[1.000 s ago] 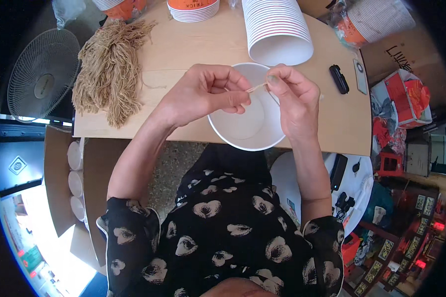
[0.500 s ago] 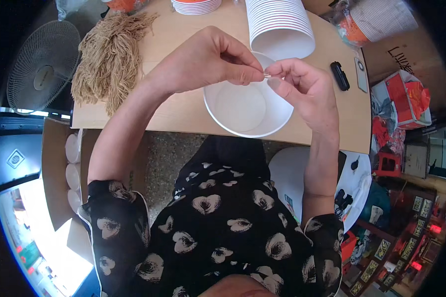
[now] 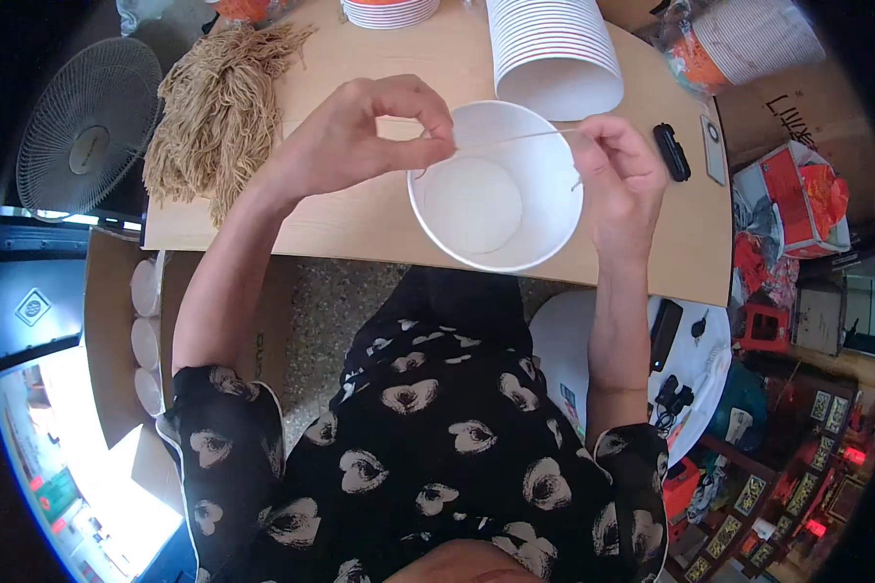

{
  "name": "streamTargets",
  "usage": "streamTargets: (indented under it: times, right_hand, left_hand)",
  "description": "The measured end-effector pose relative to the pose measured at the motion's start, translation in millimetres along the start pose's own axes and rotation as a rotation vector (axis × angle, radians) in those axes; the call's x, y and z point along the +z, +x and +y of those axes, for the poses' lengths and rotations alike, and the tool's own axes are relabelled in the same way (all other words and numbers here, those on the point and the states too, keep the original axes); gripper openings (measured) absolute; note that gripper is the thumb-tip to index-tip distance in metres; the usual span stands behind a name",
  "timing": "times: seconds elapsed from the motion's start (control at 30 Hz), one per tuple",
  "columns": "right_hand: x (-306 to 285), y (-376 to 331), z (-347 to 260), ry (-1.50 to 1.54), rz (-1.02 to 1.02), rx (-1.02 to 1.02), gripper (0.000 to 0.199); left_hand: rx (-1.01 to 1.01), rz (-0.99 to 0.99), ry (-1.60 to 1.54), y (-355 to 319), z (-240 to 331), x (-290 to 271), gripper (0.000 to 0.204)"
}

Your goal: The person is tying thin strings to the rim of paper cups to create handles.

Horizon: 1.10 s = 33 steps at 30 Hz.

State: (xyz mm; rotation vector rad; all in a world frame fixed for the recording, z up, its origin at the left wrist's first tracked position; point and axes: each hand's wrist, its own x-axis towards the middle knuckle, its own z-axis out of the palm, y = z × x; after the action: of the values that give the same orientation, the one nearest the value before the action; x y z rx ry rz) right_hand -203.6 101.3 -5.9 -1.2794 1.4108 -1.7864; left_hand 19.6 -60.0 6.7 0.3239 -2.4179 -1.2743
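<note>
**String Pulled Tight Over a White Bowl**

A thin string (image 3: pixel 515 139), stretched straight across the open top of a white paper bowl (image 3: pixel 496 189) at the near edge of the wooden table (image 3: pixel 340 219). Left hand (image 3: pixel 365 136) pinching one end between thumb and finger. Right hand (image 3: pixel 617 175) pinching the other end, pressed against the bowl's right side. Just behind, a tall stack of white bowls (image 3: pixel 554 49) lying on its side. Off to the left, a pile of tan strings (image 3: pixel 219 107) and a round fan (image 3: pixel 87 121). To the right, a small black lighter (image 3: pixel 673 152).
</note>
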Motion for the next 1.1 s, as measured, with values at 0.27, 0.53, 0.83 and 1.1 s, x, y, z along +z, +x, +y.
streamTargets:
  times: [0.27, 0.53, 0.83, 1.1]
  right_hand:
    - [-27, 9, 36, 0.404, 0.289, -0.087, 0.012]
    - [-49, 18, 41, 0.921, 0.168, 0.067, 0.009]
    - [-48, 36, 27, 0.732, 0.045, 0.031, 0.006]
    - [-20, 117, -44, 0.583, -0.107, 0.044, 0.011]
  left_hand:
    - [0.073, 0.113, 0.075, -12, -12, 10, 0.008]
    - [0.094, 0.095, 0.090, -14, -7, 17, 0.010]
    - [0.241, -0.010, 0.228, -22, -17, 19, 0.024]
    - [0.218, 0.068, -0.091, -10, -17, -36, 0.014]
